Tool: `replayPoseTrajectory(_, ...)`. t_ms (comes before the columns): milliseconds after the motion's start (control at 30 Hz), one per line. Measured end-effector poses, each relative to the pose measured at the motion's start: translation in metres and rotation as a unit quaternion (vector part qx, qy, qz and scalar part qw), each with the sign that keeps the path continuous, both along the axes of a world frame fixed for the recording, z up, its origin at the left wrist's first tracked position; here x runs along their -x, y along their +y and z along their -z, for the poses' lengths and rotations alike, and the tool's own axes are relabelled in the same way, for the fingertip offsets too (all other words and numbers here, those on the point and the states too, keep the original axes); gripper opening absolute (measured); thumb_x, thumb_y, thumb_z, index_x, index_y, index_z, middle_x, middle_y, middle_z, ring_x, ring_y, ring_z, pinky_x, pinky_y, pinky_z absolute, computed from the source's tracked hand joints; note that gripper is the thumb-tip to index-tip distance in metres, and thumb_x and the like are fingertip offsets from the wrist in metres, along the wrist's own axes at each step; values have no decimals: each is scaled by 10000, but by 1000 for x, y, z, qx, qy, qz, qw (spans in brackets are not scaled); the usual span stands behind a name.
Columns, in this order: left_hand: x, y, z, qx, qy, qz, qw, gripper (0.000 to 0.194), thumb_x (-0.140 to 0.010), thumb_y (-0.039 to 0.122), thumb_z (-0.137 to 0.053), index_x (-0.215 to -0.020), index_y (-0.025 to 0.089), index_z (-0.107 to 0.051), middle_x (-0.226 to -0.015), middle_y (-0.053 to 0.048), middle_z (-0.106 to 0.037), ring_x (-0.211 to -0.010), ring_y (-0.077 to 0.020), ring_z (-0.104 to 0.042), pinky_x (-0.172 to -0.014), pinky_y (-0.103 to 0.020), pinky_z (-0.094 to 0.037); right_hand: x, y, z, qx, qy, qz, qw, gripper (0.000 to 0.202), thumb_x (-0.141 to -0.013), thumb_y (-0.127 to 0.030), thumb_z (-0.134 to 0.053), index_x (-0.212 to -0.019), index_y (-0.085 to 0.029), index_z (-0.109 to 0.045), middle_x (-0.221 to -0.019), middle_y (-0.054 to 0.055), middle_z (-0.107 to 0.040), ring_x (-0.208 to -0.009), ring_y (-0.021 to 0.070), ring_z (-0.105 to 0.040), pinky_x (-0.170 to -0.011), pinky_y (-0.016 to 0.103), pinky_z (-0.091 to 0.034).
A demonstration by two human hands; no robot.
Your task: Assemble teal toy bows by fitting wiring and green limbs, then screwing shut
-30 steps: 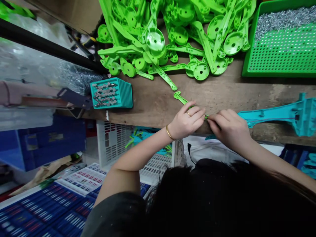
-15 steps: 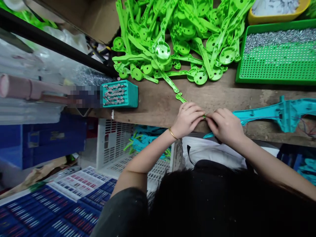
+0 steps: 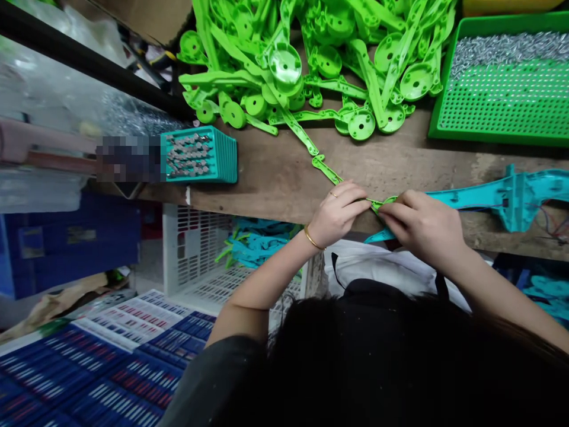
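Observation:
A slim light-green plastic part (image 3: pixel 328 171) runs slantwise under my left hand (image 3: pixel 338 212), whose fingers are closed on it. Its far end with a small round lug pokes out beyond the fingers. More green plastic shows between the two hands. My right hand (image 3: pixel 422 224) pinches that green plastic near its other end; the fingertips partly hide it. Just beyond the right hand, a long turquoise plastic part (image 3: pixel 513 198) with thin red and blue wires lies on the wooden bench (image 3: pixel 275 166). A turquoise tip (image 3: pixel 377 236) sticks out below the right fingers.
A heap of green plastic parts (image 3: pixel 284 62) covers the back of the bench. At right stands a green mesh tray (image 3: pixel 502 121) of small metal pieces. A turquoise holder (image 3: pixel 226 155) with metal bits sits at left. Below the bench edge is a white crate (image 3: pixel 189 255) with turquoise parts.
My right hand has shifted right, away from my left hand, and more of the green plastic shows between them. The left hand keeps its hold. The whole view has moved slightly.

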State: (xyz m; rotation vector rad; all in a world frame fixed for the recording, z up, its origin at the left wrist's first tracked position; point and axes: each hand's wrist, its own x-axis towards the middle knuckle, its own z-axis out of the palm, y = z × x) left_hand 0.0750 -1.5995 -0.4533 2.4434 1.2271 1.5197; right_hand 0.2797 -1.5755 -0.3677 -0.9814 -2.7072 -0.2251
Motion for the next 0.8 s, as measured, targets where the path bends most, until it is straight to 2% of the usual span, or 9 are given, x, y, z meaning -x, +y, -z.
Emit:
replayPoseTrajectory(100, -2, 0, -1, 1, 14, -4, 1000, 212, -957, 120, -480, -1005, 170, -680, -1035, -78, -699, -1070, -167, -625, -1069, -443, -492, 0, -1, 1, 33, 30, 68, 997, 238, -952, -340, -536, -887, -199, -716, -822, 26, -675, -713, 119, -572, -568, 257, -290)
replayPoseTrajectory(233, -3, 0, -2, 10, 46, -9, 999, 226, -972, 138, -458, -1005, 187, -677, -1030, -68, -706, -1053, -163, -631, -1069, -453, -494, 4, -5, 1, -6, 3, 116, 993, 242, -937, -313, -524, -823, -183, -693, -779, 37, -650, -664, 127, -540, -533, 280, -243)
replayPoseTrajectory(333, -4, 0, 0, -5, 36, -12, 999, 208, -973, 138, -468, -995, 172, -672, -1016, -65, -710, -1023, -157, -644, -1057, -432, -514, 8, -5, 0, -46, -47, 98, 993, 265, -926, -278, -515, -729, -176, -660, -705, 43, -602, -631, 134, -503, -536, 290, -230)
replayPoseTrajectory(433, -4, 0, 0, -10, 31, -23, 999, 196, -976, 141, -469, -992, 163, -663, -1025, -62, -709, -1019, -157, -649, -1047, -421, -529, 8, -3, 0, -55, -65, 82, 993, 281, -926, -272, -504, -704, -174, -644, -688, 49, -581, -619, 137, -478, -549, 301, -217)
replayPoseTrajectory(633, -1, -3, -8, -27, 167, -19, 985, 237, -986, 140, -423, -1044, 142, -652, -1077, -110, -699, -1090, -193, -625, -1065, -466, -511, 6, -4, 2, -29, -58, 85, 994, 328, -956, -291, -466, -730, -168, -671, -692, 67, -589, -630, 143, -485, -554, 318, -210)
replayPoseTrajectory(700, 0, -3, -9, -29, 181, -12, 983, 229, -982, 131, -428, -1063, 130, -643, -1104, -121, -690, -1110, -198, -616, -1083, -477, -497, -1, -2, -1, 1, -44, 65, 997, 315, -967, -324, -472, -811, -178, -705, -733, 64, -621, -670, 149, -526, -560, 307, -258)
replayPoseTrajectory(800, 5, -1, -8, -1, 162, 10, 987, 218, -977, 127, -437, -1075, 136, -633, -1130, -123, -681, -1133, -196, -602, -1100, -489, -481, -18, 2, -10, 63, 4, 42, 997, 266, -964, -365, -506, -1003, -204, -716, -900, 64, -671, -801, 165, -596, -610, 287, -361)
